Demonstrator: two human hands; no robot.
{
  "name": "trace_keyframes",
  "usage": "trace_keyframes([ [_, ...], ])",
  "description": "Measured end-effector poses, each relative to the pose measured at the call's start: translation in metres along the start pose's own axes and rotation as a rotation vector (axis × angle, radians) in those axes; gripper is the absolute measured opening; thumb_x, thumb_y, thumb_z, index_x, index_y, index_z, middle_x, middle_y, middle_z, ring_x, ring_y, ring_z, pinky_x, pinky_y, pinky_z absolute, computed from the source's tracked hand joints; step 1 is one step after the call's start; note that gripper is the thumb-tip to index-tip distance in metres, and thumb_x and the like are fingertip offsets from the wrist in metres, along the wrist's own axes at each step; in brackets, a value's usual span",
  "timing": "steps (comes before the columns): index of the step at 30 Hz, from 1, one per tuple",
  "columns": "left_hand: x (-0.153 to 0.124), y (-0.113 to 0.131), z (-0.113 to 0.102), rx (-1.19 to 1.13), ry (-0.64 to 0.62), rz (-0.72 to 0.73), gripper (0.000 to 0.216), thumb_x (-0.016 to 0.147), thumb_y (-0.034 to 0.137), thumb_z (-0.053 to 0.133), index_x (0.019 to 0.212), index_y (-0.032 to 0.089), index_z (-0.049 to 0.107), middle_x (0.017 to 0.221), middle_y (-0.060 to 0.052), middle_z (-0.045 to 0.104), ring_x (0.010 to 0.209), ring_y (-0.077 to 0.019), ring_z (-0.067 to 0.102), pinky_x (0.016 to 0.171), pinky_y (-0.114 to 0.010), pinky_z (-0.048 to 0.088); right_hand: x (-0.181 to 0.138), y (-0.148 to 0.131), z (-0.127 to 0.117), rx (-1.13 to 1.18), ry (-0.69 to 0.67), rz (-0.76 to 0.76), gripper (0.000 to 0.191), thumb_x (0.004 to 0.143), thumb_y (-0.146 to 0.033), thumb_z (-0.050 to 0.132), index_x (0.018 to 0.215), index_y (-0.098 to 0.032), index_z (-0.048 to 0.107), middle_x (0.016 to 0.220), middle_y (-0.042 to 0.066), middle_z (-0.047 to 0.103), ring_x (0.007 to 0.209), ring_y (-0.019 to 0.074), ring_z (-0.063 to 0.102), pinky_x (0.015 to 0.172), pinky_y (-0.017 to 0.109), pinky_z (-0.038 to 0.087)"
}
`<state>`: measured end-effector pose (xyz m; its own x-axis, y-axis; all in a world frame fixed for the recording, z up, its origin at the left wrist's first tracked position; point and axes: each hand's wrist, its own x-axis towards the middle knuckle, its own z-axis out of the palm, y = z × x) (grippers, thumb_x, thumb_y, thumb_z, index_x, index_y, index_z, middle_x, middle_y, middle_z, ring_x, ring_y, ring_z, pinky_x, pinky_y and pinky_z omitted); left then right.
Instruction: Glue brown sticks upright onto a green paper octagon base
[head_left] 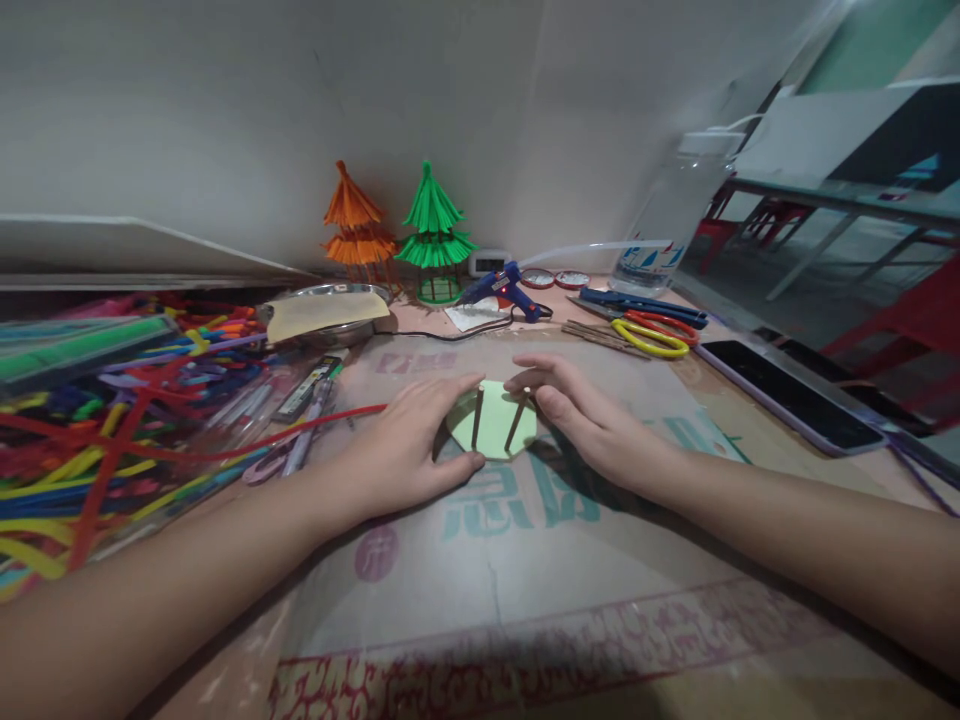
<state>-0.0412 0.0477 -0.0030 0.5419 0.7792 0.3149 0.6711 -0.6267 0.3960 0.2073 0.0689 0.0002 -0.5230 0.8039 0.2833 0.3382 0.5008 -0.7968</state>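
A light green octagonal paper piece (495, 425) lies on the cardboard sheet (525, 580) in the middle of the table. Two thin brown sticks (478, 415) stand up from it, the right one tilted. My left hand (409, 445) rests flat beside the piece's left edge, fingers stretched out, thumb and forefinger framing it. My right hand (577, 410) lies on the right side, fingers extended toward the top of the tilted stick (517, 420), apparently touching it with a fingertip.
A pile of coloured pipe cleaners (97, 430) fills the left. At the back stand an orange paper tower (358, 235), a green one (433, 230), a blue glue gun (506, 290) and a metal dish (330, 305). Scissors (649, 335) and a phone (791, 390) lie right.
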Motion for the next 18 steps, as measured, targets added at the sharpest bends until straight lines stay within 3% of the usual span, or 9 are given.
trace_keyframes([
  [8,0.001,-0.015,0.005,0.011,0.035,-0.132,0.068,0.089,0.034,0.056,0.15,0.011,0.038,0.154,-0.021,0.046,0.143,-0.0356,0.044,0.118,-0.058,0.035,-0.001,-0.002,-0.006,-0.099,0.024,0.013,0.037,0.105,-0.043,0.041,0.133,-0.02,0.045,0.102,0.007,0.067,0.091,0.0196,0.063,0.08,0.036,0.051],
  [12,0.001,-0.023,0.004,-0.037,0.037,-0.122,0.065,0.088,0.028,0.053,0.149,0.011,0.04,0.154,-0.02,0.047,0.142,-0.0339,0.045,0.119,-0.057,0.035,-0.003,-0.002,-0.004,-0.04,0.019,-0.001,0.037,0.105,-0.044,0.042,0.133,-0.02,0.045,0.098,0.006,0.066,0.089,0.019,0.063,0.081,0.037,0.051],
  [18,0.001,-0.021,-0.001,-0.001,-0.025,-0.119,0.079,0.079,0.025,0.06,0.153,0.012,0.035,0.159,-0.019,0.041,0.146,-0.0351,0.04,0.121,-0.056,0.033,-0.002,-0.002,-0.002,0.009,0.037,0.008,0.033,0.104,-0.042,0.043,0.127,-0.02,0.048,0.096,0.006,0.067,0.088,0.0183,0.064,0.079,0.036,0.052],
])
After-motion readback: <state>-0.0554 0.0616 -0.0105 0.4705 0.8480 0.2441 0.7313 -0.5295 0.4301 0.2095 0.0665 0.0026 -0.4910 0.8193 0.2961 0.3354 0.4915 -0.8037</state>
